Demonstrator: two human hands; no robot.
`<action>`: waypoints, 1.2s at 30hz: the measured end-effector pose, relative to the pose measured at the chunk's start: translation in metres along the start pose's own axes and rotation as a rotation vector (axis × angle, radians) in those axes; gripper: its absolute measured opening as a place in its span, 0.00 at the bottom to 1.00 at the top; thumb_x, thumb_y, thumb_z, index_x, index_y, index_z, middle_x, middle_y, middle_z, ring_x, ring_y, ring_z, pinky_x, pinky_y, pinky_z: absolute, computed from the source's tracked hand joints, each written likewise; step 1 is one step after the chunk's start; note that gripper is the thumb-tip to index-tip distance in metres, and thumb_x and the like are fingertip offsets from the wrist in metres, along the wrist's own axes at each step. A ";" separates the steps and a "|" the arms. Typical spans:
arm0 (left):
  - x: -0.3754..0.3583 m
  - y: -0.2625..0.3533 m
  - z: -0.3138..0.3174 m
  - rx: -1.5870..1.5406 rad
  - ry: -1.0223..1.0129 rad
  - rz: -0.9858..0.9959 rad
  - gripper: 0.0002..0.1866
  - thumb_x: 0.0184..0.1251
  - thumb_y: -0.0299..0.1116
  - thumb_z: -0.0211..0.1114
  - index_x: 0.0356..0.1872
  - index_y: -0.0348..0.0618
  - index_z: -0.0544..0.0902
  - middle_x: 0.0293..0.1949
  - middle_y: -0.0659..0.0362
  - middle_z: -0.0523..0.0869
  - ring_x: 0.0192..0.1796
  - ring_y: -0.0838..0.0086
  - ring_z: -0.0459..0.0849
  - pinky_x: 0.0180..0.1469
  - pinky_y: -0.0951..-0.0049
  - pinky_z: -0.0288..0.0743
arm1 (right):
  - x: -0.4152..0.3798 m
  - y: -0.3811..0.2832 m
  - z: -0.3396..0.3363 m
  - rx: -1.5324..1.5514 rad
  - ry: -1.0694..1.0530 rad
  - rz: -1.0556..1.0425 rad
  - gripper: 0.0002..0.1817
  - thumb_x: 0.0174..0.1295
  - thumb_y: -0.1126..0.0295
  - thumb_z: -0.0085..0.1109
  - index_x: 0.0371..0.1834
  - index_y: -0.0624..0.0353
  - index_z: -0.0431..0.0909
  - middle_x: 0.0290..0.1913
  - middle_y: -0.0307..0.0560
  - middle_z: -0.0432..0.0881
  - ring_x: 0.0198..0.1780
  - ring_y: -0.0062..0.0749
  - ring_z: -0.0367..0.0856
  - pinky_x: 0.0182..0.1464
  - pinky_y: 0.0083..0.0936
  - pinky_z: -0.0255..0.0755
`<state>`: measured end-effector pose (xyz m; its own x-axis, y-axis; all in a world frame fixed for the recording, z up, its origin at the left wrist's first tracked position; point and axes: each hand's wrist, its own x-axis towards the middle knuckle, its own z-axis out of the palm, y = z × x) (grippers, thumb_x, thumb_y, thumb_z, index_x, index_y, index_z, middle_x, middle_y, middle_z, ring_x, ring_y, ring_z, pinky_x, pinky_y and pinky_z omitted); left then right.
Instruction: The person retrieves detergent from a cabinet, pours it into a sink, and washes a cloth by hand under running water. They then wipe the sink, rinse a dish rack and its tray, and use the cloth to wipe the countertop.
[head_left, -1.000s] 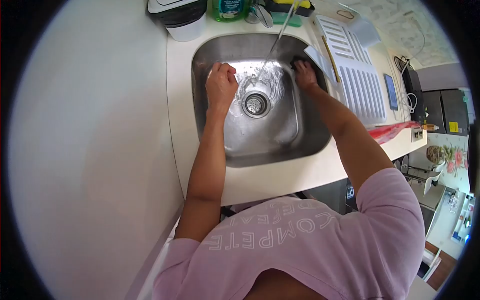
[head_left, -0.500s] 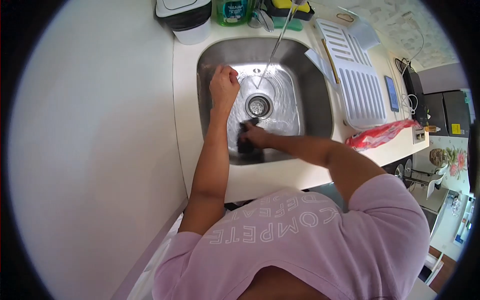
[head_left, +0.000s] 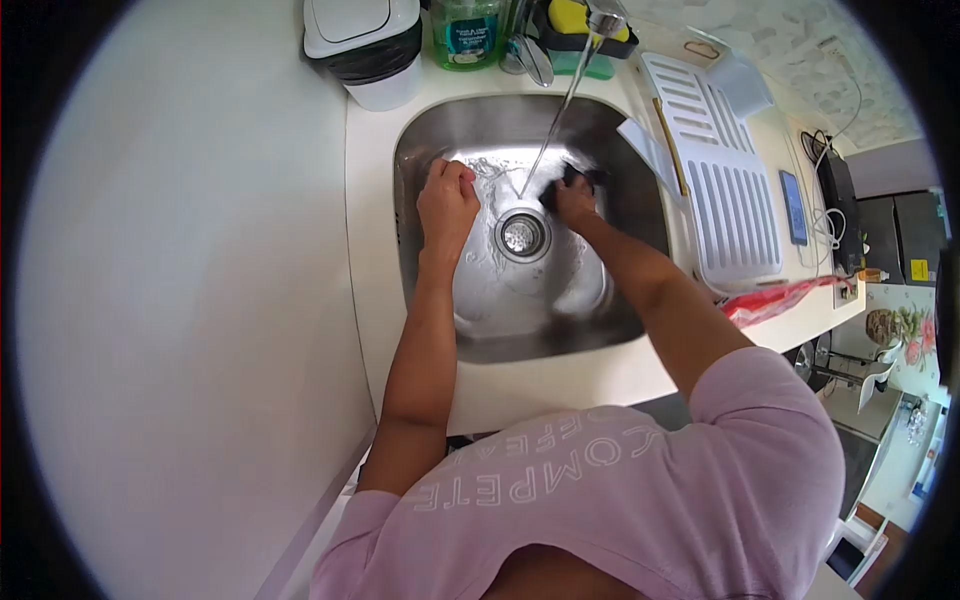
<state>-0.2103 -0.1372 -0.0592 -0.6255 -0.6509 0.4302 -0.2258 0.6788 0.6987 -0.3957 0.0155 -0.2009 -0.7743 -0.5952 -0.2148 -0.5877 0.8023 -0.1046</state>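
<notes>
Water runs from the faucet (head_left: 606, 18) in a thin stream into a steel sink (head_left: 530, 345), beside the round drain (head_left: 523, 235). My right hand (head_left: 575, 200) is closed on a dark cloth (head_left: 552, 194), pressed to the basin's far right part, right of the stream; hand and cloth are slightly blurred. On the left side of the basin is my left hand (head_left: 447, 207), its fingers curled together; whether anything is inside them is hidden.
Behind the sink stand a lidded bin (head_left: 385, 85), a green soap bottle (head_left: 466, 35) and a yellow sponge (head_left: 572, 18) in a holder. To the right are a white drying rack (head_left: 735, 205), a phone (head_left: 793, 207) and a red packet (head_left: 780, 300).
My right hand has moved with the dark cloth from the near left part of the basin to the far right. My left hand stays at the left side. The view has shifted slightly.
</notes>
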 end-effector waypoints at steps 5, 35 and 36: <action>0.000 0.004 -0.002 0.028 0.008 0.014 0.05 0.49 0.18 0.56 0.24 0.40 0.77 0.29 0.53 0.77 0.30 0.58 0.77 0.32 0.63 0.71 | -0.073 0.005 0.027 -0.489 -0.418 -0.396 0.16 0.47 0.63 0.59 0.40 0.55 0.81 0.41 0.44 0.83 0.45 0.39 0.80 0.46 0.38 0.68; 0.021 -0.003 0.053 -1.064 -0.346 -1.015 0.24 0.46 0.21 0.70 0.49 0.44 0.76 0.42 0.56 0.81 0.47 0.67 0.79 0.45 0.65 0.75 | -0.028 -0.024 -0.163 0.925 0.185 -0.346 0.22 0.35 0.85 0.59 0.39 0.61 0.81 0.34 0.44 0.81 0.38 0.25 0.79 0.38 0.21 0.74; 0.022 -0.009 0.051 -1.063 -0.347 -1.016 0.24 0.46 0.21 0.70 0.49 0.44 0.76 0.42 0.56 0.81 0.47 0.67 0.79 0.45 0.65 0.75 | -0.022 -0.018 -0.161 0.900 0.180 -0.344 0.22 0.34 0.84 0.60 0.38 0.59 0.81 0.33 0.44 0.82 0.37 0.25 0.79 0.38 0.21 0.73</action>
<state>-0.2605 -0.1405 -0.0852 -0.7145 -0.4657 -0.5221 -0.1235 -0.6506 0.7493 -0.4063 0.0070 -0.0377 -0.6623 -0.7412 0.1100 -0.4475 0.2735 -0.8514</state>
